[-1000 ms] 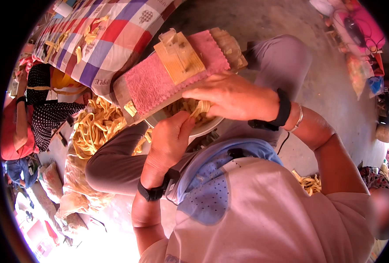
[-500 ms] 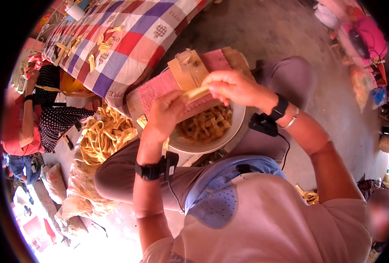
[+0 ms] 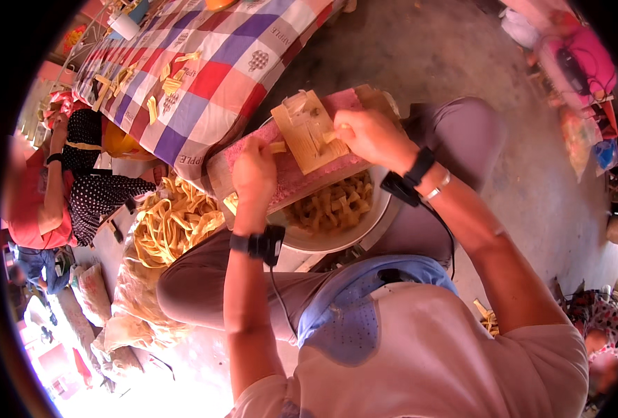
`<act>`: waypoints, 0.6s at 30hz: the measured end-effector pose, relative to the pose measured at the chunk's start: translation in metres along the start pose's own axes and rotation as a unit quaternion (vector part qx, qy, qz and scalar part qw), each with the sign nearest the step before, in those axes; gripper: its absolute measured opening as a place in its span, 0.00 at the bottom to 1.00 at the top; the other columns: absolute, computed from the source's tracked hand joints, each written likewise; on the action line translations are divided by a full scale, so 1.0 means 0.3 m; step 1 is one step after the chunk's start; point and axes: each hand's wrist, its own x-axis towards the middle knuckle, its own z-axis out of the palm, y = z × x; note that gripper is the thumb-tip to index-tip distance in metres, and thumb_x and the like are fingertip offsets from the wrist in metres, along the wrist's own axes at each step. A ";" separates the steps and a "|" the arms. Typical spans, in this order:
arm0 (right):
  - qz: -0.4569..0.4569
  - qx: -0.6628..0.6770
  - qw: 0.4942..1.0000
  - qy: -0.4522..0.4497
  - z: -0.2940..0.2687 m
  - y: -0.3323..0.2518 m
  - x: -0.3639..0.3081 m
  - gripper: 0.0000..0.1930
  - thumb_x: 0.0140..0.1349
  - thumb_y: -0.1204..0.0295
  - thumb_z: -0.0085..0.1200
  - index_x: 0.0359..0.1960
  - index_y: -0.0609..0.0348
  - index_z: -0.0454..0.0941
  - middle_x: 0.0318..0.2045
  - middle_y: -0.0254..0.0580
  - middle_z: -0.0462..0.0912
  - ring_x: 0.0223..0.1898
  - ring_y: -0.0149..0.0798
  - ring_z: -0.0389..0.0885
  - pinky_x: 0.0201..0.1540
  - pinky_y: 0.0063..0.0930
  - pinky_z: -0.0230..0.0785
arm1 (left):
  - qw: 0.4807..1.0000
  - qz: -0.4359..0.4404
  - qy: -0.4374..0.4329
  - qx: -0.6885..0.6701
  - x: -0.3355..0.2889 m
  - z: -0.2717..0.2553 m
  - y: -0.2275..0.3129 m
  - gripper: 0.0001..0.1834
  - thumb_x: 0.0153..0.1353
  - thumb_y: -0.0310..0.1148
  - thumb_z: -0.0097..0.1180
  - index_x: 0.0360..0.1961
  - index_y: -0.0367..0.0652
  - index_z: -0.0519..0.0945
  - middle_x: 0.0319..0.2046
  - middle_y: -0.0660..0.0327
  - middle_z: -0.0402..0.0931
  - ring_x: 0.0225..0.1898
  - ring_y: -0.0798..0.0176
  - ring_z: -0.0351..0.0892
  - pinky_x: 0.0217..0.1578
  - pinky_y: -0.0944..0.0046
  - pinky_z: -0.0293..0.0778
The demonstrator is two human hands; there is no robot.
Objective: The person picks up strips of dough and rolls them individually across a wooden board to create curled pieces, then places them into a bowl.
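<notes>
My left hand (image 3: 254,177) is closed on a flat pale-yellow strip (image 3: 278,147), whose short end points to a tan wooden block (image 3: 314,155). On the block's other side, my right hand (image 3: 373,139) pinches a pale-yellow strip end (image 3: 331,135) at the block's edge. Whether both ends belong to one strip, I cannot tell. The block lies on a pink textured cloth (image 3: 284,184) over a board. That board rests across a white basin (image 3: 316,244) between my legs, which holds many short yellow folded pieces (image 3: 337,205) in its near part.
Left of my knee is a heap of long yellow strips (image 3: 176,219) on a plastic sack (image 3: 131,292). A checkered cloth-covered table (image 3: 215,83) carries loose strips at far left. Another person in red (image 3: 41,202) sits at the left. Bags (image 3: 577,63) line the right side.
My hands have moved apart, from stretching the strip in front of the block to either side of it. The block shows more fully between them.
</notes>
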 end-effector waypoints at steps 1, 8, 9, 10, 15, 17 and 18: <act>-0.004 0.072 0.997 -0.023 -0.025 -0.032 -0.018 0.08 0.60 0.68 0.52 0.36 0.59 0.77 0.26 0.48 0.80 0.30 0.49 0.80 0.34 0.36 0.71 | 0.999 -0.030 -0.007 -0.012 -0.019 -0.032 0.008 0.08 0.59 0.32 0.51 0.34 0.38 0.77 0.28 0.46 0.79 0.32 0.45 0.81 0.32 0.54 0.74; -0.203 0.010 0.972 0.116 0.006 -0.192 -0.157 0.11 0.60 0.69 0.56 0.42 0.60 0.78 0.36 0.45 0.79 0.36 0.47 0.78 0.38 0.35 0.71 | 0.905 -0.141 -0.126 -0.381 -0.276 -0.012 0.183 0.08 0.62 0.27 0.49 0.38 0.36 0.77 0.27 0.55 0.77 0.29 0.65 0.76 0.34 0.63 0.73; -0.201 0.038 0.971 0.123 0.035 -0.201 -0.159 0.10 0.60 0.69 0.56 0.40 0.59 0.78 0.33 0.45 0.79 0.34 0.47 0.78 0.36 0.36 0.71 | 0.863 -0.182 -0.133 -0.453 -0.298 0.000 0.219 0.08 0.62 0.27 0.48 0.38 0.36 0.77 0.28 0.55 0.77 0.29 0.65 0.76 0.34 0.63 0.73; -0.200 0.066 0.969 0.131 0.048 -0.204 -0.163 0.09 0.60 0.69 0.56 0.39 0.58 0.79 0.30 0.44 0.79 0.32 0.48 0.78 0.34 0.36 0.71 | 0.861 -0.181 -0.184 -0.439 -0.316 -0.021 0.248 0.08 0.63 0.28 0.49 0.38 0.36 0.78 0.27 0.56 0.77 0.28 0.65 0.76 0.33 0.64 0.73; -0.005 0.174 0.977 -0.120 -0.003 -0.189 -0.227 0.07 0.62 0.69 0.55 0.38 0.59 0.80 0.19 0.37 0.76 0.21 0.39 0.75 0.23 0.30 0.66 | 0.959 0.012 -0.229 -0.164 -0.285 -0.207 0.289 0.12 0.66 0.34 0.50 0.37 0.36 0.80 0.22 0.62 0.76 0.23 0.69 0.73 0.27 0.68 0.70; -0.006 0.341 0.897 -0.281 -0.005 -0.214 -0.273 0.08 0.64 0.70 0.55 0.40 0.60 0.81 0.16 0.29 0.75 0.17 0.28 0.73 0.19 0.25 0.63 | 0.940 0.012 -0.225 -0.257 -0.238 -0.204 0.258 0.16 0.67 0.39 0.49 0.36 0.35 0.80 0.21 0.64 0.75 0.22 0.73 0.70 0.23 0.72 0.66; 0.068 0.470 0.808 -0.348 -0.068 -0.324 -0.269 0.10 0.65 0.72 0.53 0.44 0.59 0.81 0.19 0.26 0.76 0.20 0.19 0.71 0.20 0.19 0.62 | 0.920 -0.026 -0.250 -0.301 -0.226 -0.197 0.262 0.17 0.68 0.39 0.49 0.35 0.35 0.80 0.22 0.64 0.75 0.22 0.74 0.70 0.23 0.72 0.65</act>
